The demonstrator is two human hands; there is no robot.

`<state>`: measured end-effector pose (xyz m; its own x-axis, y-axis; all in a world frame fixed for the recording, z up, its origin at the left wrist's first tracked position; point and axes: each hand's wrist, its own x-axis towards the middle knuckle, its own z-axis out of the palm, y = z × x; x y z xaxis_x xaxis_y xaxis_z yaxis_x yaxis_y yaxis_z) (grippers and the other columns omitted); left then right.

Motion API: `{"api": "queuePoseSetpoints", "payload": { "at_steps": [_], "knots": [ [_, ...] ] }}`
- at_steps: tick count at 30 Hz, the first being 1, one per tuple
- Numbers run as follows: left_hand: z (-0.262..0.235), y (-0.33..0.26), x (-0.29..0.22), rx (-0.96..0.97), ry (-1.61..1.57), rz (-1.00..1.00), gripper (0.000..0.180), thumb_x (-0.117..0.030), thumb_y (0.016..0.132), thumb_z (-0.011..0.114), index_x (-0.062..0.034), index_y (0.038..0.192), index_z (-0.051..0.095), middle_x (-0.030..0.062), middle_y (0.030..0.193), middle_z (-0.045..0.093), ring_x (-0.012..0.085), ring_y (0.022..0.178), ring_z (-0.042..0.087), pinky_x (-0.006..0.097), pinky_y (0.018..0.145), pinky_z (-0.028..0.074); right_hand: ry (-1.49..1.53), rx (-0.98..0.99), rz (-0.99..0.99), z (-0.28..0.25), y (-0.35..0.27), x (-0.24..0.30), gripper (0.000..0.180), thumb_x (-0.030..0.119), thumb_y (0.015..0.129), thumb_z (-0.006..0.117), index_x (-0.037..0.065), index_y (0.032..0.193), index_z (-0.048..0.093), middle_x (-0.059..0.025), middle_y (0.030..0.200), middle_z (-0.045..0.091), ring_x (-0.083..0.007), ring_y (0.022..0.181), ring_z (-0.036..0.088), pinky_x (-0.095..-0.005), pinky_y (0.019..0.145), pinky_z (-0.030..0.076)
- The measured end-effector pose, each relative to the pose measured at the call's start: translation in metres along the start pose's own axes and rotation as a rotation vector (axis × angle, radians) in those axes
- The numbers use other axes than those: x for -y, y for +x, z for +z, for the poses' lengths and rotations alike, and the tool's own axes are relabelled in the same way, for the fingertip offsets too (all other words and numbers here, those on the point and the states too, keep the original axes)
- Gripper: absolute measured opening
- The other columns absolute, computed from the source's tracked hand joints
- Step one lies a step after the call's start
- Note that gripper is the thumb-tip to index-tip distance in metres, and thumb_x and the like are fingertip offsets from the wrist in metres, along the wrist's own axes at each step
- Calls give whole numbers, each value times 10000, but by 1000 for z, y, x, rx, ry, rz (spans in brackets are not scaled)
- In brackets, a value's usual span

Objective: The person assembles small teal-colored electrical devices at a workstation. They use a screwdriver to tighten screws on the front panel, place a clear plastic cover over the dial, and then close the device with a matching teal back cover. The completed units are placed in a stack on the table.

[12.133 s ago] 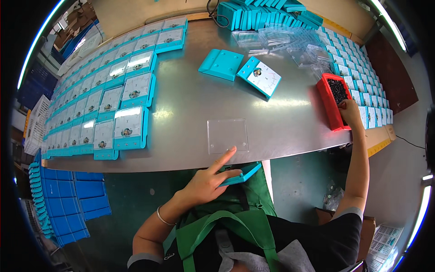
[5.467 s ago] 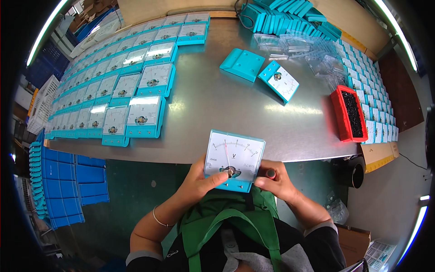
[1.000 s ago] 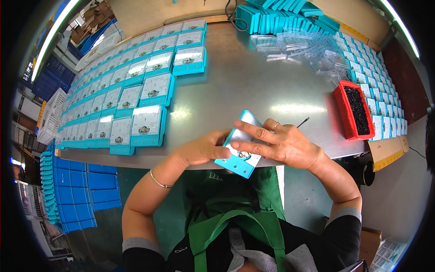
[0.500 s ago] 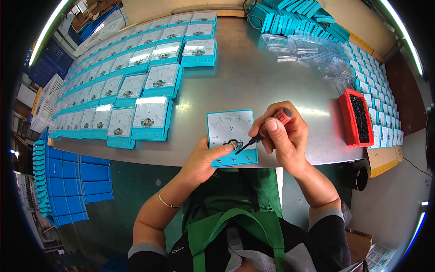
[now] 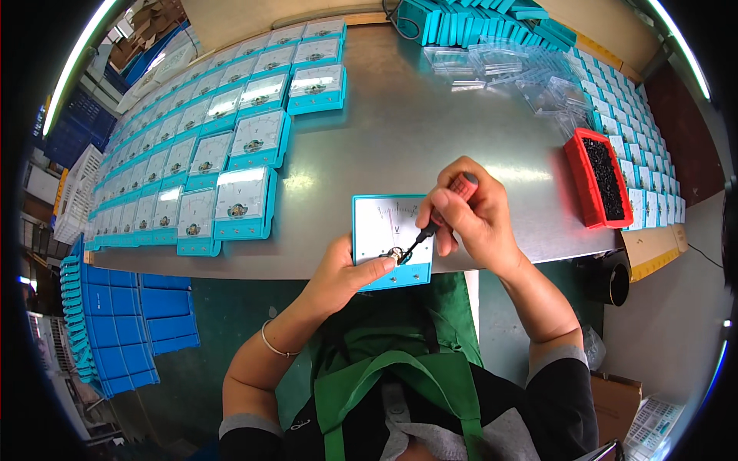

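My left hand grips the lower left side of a teal-framed voltmeter with a white dial, its thumb lying over the face near the small round mechanism at the bottom. The meter is held at the table's near edge, dial facing up. My right hand is closed round a red-and-black screwdriver. The screwdriver's dark shaft slants down to the left, and its tip reaches the mechanism beside my left thumb. Whether the tip touches a screw is too small to tell.
Rows of similar meters cover the table's left side. At the right stand a red bin of small black parts and rows of small white-and-teal pieces. Clear plastic covers and stacked teal cases lie at the back.
The screwdriver's tip has moved to the meter's mechanism, and its shaft is steeper. The meter has turned and tilted slightly in my left hand. The whole view has shifted a little.
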<state>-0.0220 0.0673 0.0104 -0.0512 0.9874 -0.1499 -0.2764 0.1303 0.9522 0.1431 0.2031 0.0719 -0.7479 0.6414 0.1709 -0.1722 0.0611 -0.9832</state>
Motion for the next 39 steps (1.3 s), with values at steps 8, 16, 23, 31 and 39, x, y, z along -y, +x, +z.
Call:
{"api": "queuePoseSetpoints", "payload": {
  "at_steps": [8,16,23,31,39],
  "knots": [
    [8,16,4,-87,152,150,292,-114,858,666,27,1095,568,64,982,639,115,881,596,287,796,497,-26,-159,-44,-9,0,-4,217,223,953,541,27,896,466,-104,691,612,-71,447,500,-190,402,380],
    [-3,21,19,-102,125,201,328,-105,840,685,29,1114,566,76,1008,645,129,913,599,296,809,498,-974,-419,-316,-118,128,-80,286,118,839,570,20,1104,611,-122,1199,563,-259,923,617,-370,801,496],
    [-7,21,21,-83,-12,196,357,-117,842,687,23,1142,553,71,1043,636,131,965,586,304,850,483,-1413,-143,-63,-112,146,-96,317,284,816,628,67,1048,619,-127,1084,610,-323,830,648,-431,736,526],
    [-9,23,25,-65,-30,214,380,-113,843,682,28,1165,537,76,1053,633,137,961,591,304,849,486,-1282,114,-272,-75,86,-75,394,223,834,630,203,1226,597,-152,1284,539,-333,886,648,-413,800,520],
    [-1,6,13,-244,-347,213,422,-79,843,655,30,1213,483,113,1109,600,205,963,632,370,790,560,-1473,10,69,-27,8,-46,241,246,831,615,41,956,603,-178,900,639,-353,687,650,-416,625,531]
  ]
}}
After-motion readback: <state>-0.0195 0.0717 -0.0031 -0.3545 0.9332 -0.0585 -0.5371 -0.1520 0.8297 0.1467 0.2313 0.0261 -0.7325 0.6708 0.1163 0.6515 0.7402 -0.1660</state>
